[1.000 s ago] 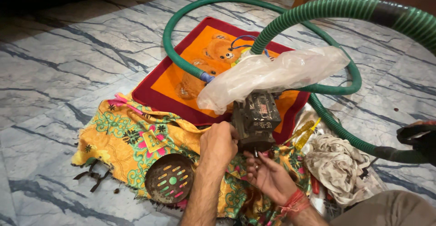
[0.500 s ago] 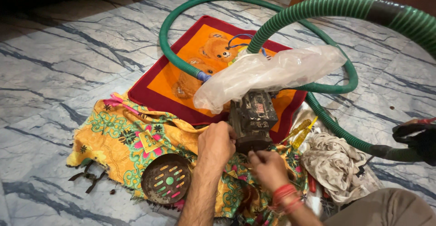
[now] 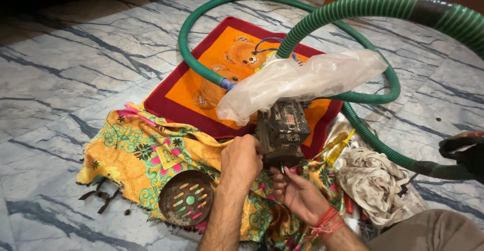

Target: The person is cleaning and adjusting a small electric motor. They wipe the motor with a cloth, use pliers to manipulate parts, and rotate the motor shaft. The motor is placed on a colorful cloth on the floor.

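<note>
Working at the near end of a dark, grimy motor (image 3: 282,130), the fingers (image 3: 254,147) of the left hand (image 3: 242,160) are curling shut against the lower edge of its housing; whether a small part or tool is sitting between them cannot be told, since the back of the hand is hiding the tips. Just below, the right hand (image 3: 297,193) is lying palm up under the motor's round end, its fingers (image 3: 280,176) half closed around a small metal piece that is too small to make out clearly.

The motor itself is resting on the floor, partly on a red-bordered orange mat (image 3: 201,87) and partly on a yellow patterned cloth (image 3: 141,150). A clear plastic bag (image 3: 302,79) is draped over its far end, and a thick green ribbed hose (image 3: 353,9) is arching away from that side, while a thinner green hose (image 3: 196,64) is looping around the mat.

Judging how far things stand: a round slotted cover (image 3: 185,203) is lying loose on the cloth near the left forearm, apart from the motor, so the end of the unit appears to be already opened up. The main housing is looking whole, and the hands are busy at the exposed end, so the work there seems to be in mid-course. A yellow-handled screwdriver (image 3: 335,147) is lying unused just right of the motor, beside a crumpled rag (image 3: 375,180). Dark pliers (image 3: 101,198) are lying on the marble floor (image 3: 60,104) at the cloth's edge.
</note>
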